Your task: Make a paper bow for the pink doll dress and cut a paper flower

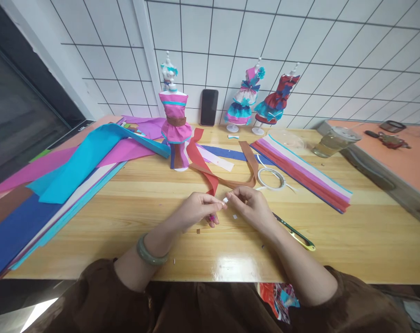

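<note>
Above the middle of the wooden table, my left hand [201, 206] and my right hand [250, 206] meet at the fingertips. Between them is a small white piece [225, 200], perhaps paper or tape, with both hands closed in a pinch on it. A small magenta piece [212, 217] shows at the lower curled fingers of my left hand. Under my right forearm lies a green and yellow cutting tool [301, 239], partly covered. Just beyond my hands are a red paper strip [208, 172], a brown paper strip [250, 171] and a roll of white tape [271, 178].
A small dress form in pink paper [175, 115] stands mid-table, with other dressed forms behind. A phone [209, 107] leans on the tiled wall. Coloured paper sheets [74, 162] cover the left side; folded strips [307, 175] and a glass cup [334, 141] are at right.
</note>
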### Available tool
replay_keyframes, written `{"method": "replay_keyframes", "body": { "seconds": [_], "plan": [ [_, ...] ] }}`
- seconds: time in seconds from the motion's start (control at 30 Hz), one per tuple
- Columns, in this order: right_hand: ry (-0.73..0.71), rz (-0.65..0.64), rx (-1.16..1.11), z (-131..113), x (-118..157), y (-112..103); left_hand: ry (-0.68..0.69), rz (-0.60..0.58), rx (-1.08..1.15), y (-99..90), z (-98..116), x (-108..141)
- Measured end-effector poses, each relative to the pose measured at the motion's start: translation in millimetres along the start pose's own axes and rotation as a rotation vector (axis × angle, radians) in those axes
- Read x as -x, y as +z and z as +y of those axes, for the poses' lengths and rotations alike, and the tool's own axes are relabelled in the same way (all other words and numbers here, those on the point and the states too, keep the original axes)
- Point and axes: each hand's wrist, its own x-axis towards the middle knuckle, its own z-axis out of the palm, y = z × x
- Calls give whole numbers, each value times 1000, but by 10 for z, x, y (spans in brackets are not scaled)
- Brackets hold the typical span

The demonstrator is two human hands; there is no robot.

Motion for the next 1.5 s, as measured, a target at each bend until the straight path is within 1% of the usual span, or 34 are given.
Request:
{"method": "replay_keyframes", "body": {
  "seconds": [0.33, 0.63, 0.87, 1.0, 1.13, 1.33, 1.5],
  "plan": [
    [33, -25, -42, 44, -9, 12, 32, -2, -18, -8, -20, -15],
    [30, 1, 24, 43, -21, -1, 61, 3, -50, 2, -14, -10],
    [32, -7, 43, 74, -32, -1, 59, 17, -65, 29, 43, 2],
    [31, -28, 29, 85, -41, 3, 71, 16, -81, 39, 57, 7],
    [19, -59, 26, 83, -45, -8, 104, 5, -91, 41, 21, -4],
    [75, -106, 24, 76, -33, -66, 156, -9, -118, 39, -42, -12],
    [108, -125, 51, 81, -37, -42, 155, -23, -136, 49, -51, -1]
  ]
}}
